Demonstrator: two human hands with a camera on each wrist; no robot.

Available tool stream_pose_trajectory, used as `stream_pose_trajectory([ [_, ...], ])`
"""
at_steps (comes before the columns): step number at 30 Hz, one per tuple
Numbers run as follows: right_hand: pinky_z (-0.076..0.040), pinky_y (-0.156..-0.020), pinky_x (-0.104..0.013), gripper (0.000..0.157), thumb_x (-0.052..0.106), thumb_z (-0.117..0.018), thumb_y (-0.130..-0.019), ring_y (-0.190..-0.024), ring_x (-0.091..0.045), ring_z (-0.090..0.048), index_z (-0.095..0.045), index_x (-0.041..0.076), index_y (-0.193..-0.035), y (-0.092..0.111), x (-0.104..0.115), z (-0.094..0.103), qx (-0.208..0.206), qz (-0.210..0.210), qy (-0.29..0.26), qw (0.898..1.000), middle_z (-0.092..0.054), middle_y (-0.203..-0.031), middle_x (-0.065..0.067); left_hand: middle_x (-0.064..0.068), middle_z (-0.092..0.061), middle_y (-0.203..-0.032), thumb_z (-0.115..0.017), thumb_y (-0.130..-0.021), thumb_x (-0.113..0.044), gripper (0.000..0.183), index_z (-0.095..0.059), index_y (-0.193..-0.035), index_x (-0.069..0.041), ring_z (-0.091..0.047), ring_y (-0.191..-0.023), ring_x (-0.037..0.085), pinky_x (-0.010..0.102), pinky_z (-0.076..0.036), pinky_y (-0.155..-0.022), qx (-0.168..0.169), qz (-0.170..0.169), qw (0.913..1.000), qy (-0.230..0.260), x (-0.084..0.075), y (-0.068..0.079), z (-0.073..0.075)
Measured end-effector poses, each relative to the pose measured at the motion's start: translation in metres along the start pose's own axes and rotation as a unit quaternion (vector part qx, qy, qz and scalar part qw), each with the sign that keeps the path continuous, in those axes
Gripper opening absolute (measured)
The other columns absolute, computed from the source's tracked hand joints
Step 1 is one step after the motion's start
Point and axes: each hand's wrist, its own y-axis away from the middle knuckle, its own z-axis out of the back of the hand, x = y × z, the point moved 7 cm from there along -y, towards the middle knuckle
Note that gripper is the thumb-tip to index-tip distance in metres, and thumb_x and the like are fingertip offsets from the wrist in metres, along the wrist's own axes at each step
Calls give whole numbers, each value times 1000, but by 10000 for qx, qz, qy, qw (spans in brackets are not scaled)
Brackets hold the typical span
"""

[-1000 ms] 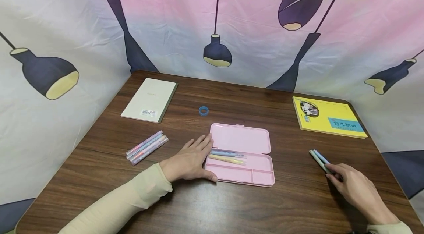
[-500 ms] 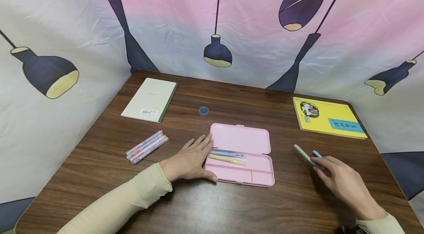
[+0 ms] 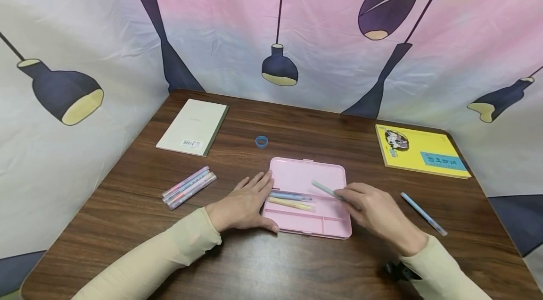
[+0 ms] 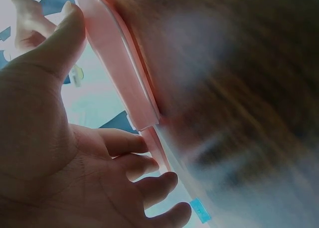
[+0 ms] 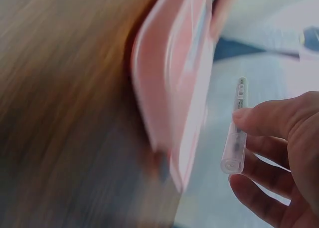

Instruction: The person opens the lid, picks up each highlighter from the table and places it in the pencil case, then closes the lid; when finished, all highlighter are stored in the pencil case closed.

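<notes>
The pink case [image 3: 294,222] lies open on the desk [image 3: 288,271], near the middle of its surface, with the lid [image 3: 303,172] folded back toward the desk's back edge. The left hand [image 3: 243,203] rests at the case's left edge, fingers extended and spread, gripping nothing; its thumb reaches the front left corner of the case. The right hand [image 3: 379,210] pinches a green pen [image 3: 324,188] between thumb and fingers; the pen is raised over the right part of the case, its far end pointing toward the desk's back left corner. In the case's rear compartment a blue pen [image 3: 290,196] and a yellow pen [image 3: 292,204] lie side by side, roughly parallel to the hinge. A second blue pen [image 3: 423,213] lies loose on the desk, between the case and the desk's right edge, set at a slant. Toward the left edge, a row of pens [image 3: 189,187] lies together, also slanted. A white notebook [image 3: 191,125] lies near the back left corner, a yellow book [image 3: 422,149] near the back right corner. A blue ring [image 3: 261,145] sits behind the case, toward the back edge. A curtain [image 3: 237,17] printed with lamps hangs beyond that edge.
</notes>
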Motion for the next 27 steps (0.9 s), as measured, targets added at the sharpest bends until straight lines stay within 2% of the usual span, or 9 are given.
stream_pose_trajectory([
  [6, -57, -71, -33, 26, 10, -79, -83, -85, -10, -66, -77, 13, -109, -22, 28, -29, 562, 519, -350, 9965, -69, -97, 3, 13, -8, -167, -68, -77, -73, 117, -21, -158, -2, -8, -153, 30, 52, -11, -122, 49, 10, 10000, 41, 0, -1, -1],
  [13, -57, -80, -32, 21, 13, -74, -89, -93, -10, -67, -76, 16, -110, -37, 48, -47, 834, 832, -491, 9918, -69, -101, 4, 13, -8, -167, -67, -76, -74, 118, -22, -158, -3, -8, -153, 30, 52, -11, -122, 38, 30, 10000, 21, 2, -1, -1],
  [18, -56, -83, -33, 22, 12, -72, -91, -95, -11, -66, -76, 17, -111, -42, 55, -55, 987, 944, -457, 9896, -69, -103, 4, 14, -9, -166, -68, -76, -73, 118, -22, -158, -2, -9, -153, 31, 52, -11, -122, 8, 31, 10000, 89, 2, 1, -1],
  [27, -56, -85, -33, 26, 6, -69, -90, -97, -12, -65, -76, 18, -112, -45, 56, -58, 1098, 889, -436, 9890, -69, -105, 4, 14, -8, -166, -70, -76, -72, 118, -22, -157, -1, -10, -153, 32, 53, -11, -122, -16, -50, 9999, 155, 0, 2, 2],
])
